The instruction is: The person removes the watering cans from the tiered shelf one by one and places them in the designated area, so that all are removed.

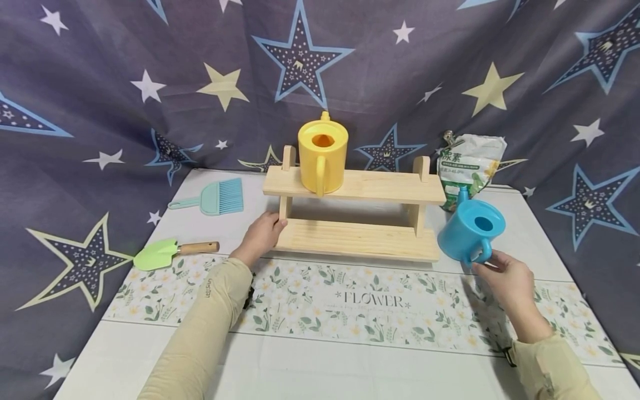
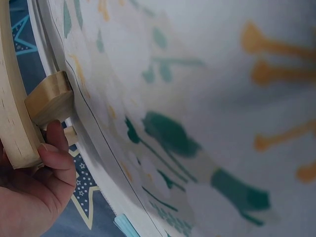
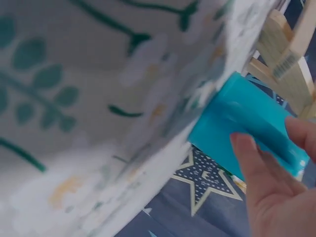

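A pale wooden two-tier shelf (image 1: 350, 239) stands on the table, with a yellow watering can (image 1: 330, 161) on its upper board. My left hand (image 1: 262, 236) grips the left end of the lower board. In the left wrist view, the fingers (image 2: 57, 158) curl round the board's end. To the right of the shelf is a blue watering can (image 1: 462, 233), its spout pointing back and its handle toward me. My right hand (image 1: 510, 280) is right at that handle. The right wrist view shows its fingers (image 3: 254, 163) fairly straight, spread from the thumb, near the can's side.
A mint dustpan-shaped brush (image 1: 212, 199) and a green trowel (image 1: 157, 255) with a wooden handle lie at the left. Behind the blue can stands a clipped white and green bag (image 1: 472, 161). A star-patterned curtain (image 1: 380, 72) hangs behind the table, whose cloth (image 1: 350, 361) has a floral band.
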`<state>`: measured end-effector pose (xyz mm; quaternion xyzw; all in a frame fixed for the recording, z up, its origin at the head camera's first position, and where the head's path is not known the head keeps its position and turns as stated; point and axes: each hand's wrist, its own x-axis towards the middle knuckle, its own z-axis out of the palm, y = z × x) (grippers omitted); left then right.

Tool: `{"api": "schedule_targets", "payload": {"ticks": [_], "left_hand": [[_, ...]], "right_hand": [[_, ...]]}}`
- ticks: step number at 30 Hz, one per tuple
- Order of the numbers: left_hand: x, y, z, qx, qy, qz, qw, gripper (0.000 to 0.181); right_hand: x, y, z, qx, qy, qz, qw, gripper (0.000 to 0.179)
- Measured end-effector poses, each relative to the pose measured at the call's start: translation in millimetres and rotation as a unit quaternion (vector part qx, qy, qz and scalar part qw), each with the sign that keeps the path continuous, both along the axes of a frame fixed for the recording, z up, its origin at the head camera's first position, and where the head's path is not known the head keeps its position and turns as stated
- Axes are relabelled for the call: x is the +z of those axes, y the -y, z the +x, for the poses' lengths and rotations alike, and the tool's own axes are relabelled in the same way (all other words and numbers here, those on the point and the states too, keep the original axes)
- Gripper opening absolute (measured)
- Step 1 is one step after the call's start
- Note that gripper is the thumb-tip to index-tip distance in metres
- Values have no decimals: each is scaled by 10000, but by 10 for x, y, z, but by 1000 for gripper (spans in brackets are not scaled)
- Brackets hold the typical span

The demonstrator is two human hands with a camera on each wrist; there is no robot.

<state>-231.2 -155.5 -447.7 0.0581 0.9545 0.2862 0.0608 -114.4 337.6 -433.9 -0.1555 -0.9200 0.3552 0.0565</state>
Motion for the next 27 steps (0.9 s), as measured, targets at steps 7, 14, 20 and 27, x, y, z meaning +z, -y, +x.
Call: {"api": "schedule_targets", "payload": {"ticks": [7, 14, 20, 27], "left_hand": [[-3, -10, -3, 20, 9, 8, 10000, 45], [8, -13, -4, 55, 90, -45, 9999, 45], [21, -14, 3, 66, 134, -14, 9999, 45], [25, -8, 5, 50, 125, -14, 9999, 45]], "right_hand": [[261, 46, 108, -783, -365, -13, 9963, 58], [440, 83, 140, -1179, -1210, -151, 9855, 49], [542, 264, 127, -775, -1750, -511, 9802, 40], [599, 510, 52, 16, -1921, -716, 9788, 40]]}}
